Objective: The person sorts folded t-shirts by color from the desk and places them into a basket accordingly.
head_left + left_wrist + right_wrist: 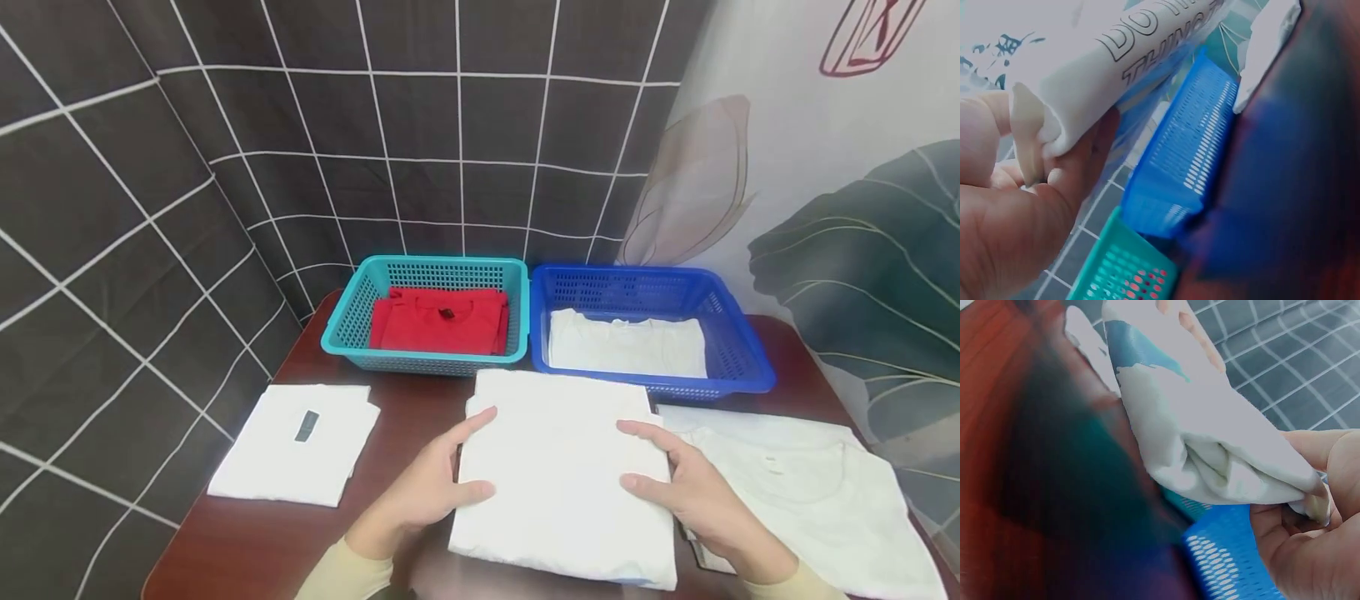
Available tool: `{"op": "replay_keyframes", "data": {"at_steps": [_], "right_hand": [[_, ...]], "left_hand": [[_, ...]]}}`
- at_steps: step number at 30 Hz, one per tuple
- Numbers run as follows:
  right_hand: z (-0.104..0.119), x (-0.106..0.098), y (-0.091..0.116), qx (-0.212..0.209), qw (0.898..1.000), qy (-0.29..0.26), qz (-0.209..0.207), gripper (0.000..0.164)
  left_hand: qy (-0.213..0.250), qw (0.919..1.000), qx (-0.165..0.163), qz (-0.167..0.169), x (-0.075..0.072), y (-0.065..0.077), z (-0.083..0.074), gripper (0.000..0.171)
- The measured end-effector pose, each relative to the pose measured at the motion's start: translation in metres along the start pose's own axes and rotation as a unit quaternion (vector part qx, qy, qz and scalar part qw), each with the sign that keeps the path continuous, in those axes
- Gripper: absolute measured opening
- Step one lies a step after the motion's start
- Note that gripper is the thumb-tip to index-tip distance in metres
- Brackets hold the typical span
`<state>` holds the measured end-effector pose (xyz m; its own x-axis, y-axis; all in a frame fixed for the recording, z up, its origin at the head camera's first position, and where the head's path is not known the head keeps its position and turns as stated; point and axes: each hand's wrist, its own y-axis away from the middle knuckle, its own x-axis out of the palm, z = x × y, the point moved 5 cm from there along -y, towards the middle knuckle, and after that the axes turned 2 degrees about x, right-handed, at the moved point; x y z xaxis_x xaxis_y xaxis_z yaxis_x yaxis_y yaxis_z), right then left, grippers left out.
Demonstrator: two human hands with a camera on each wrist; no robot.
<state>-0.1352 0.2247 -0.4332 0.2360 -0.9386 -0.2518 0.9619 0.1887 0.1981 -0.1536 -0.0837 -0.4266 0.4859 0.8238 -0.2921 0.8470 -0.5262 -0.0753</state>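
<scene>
A folded white T-shirt (562,483) is held up above the table's front part, a plain side facing up. My left hand (438,479) grips its left edge, thumb on top and fingers beneath. On the opposite edge my right hand (693,487) grips it the same way. Outlined black lettering shows on the shirt (1110,56) in the left wrist view. From the right wrist, the shirt (1204,425) shows rolled folds and a blue-grey printed patch. Parts of the fingers are hidden under the cloth.
Behind the shirt stand a teal basket (348,329) with folded red shirts (442,325) and a blue basket (731,342) with a folded white shirt (626,346). A folded white garment (292,450) lies left on the brown table (225,542); spread white shirts (810,492) lie right.
</scene>
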Motion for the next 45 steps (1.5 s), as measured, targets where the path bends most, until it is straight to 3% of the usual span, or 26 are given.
{"op": "replay_keyframes", "data": {"at_steps": [3,6,10,13,22,28,31,35,45], "right_hand": [[0.015,-0.011,-0.002,-0.029,1.000,-0.005,-0.009,0.068],[0.027,-0.025,-0.008,-0.057,0.998,0.002,-0.017,0.067],[0.038,-0.051,-0.025,-0.056,0.997,0.039,-0.034,0.070],[0.045,-0.070,-0.039,-0.049,0.996,0.060,-0.043,0.072],[0.058,-0.121,-0.089,-0.025,0.994,0.086,-0.070,0.079],[0.053,-0.150,-0.119,-0.035,0.997,0.037,-0.058,0.076],[0.049,-0.162,-0.127,-0.035,0.998,0.028,-0.054,0.075],[0.045,-0.177,-0.134,-0.024,0.996,0.055,-0.059,0.076],[0.029,-0.192,-0.155,0.016,0.997,0.071,-0.036,0.087]], "left_hand": [[-0.013,0.9995,0.030,0.001,-0.004,-0.012,-0.011,0.080],[-0.031,0.9987,0.041,-0.002,-0.007,-0.030,-0.020,0.082],[-0.055,0.9971,0.051,-0.010,-0.011,-0.061,-0.029,0.083],[-0.043,0.9973,0.058,-0.008,-0.014,-0.086,-0.035,0.083],[-0.006,0.9992,0.040,-0.002,-0.023,-0.164,-0.044,0.086],[-0.002,0.9996,0.027,-0.006,-0.015,-0.207,-0.046,0.086],[-0.004,0.9998,0.013,-0.013,-0.009,-0.222,-0.046,0.086],[-0.002,0.9999,0.003,-0.014,-0.002,-0.237,-0.042,0.085],[-0.009,0.9988,-0.039,-0.028,0.011,-0.264,-0.020,0.087]]}}
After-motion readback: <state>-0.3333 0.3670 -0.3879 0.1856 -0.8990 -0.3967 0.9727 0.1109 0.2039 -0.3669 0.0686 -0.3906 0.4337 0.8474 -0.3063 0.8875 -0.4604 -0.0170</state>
